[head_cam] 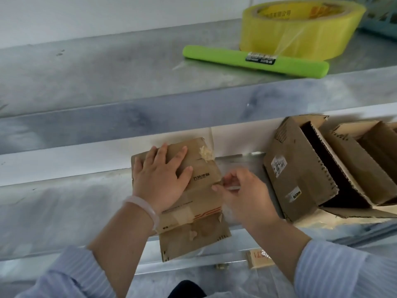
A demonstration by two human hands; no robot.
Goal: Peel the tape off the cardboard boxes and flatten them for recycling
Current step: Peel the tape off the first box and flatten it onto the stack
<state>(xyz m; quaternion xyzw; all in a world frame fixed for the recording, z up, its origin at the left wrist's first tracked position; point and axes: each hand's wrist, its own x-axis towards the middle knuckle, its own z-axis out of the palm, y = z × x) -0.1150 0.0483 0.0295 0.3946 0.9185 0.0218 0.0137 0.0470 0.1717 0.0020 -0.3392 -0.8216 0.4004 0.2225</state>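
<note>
Flattened brown cardboard box (194,231) lies on the grey metal shelf (64,211); left hand (160,179) is pressed flat upon it, right hand (245,196) pinches clear tape strip (231,187) at its right edge, open brown cardboard boxes (300,168) beyond.

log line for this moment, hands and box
step: tape peel | left hand: flat on small box | right hand: pinches tape strip at box edge | open boxes: right

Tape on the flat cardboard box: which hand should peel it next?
Right. The right hand seems to pinch the clear tape strip at the cardboard box's right edge; the left hand presses flat on top, steadying it.
</note>
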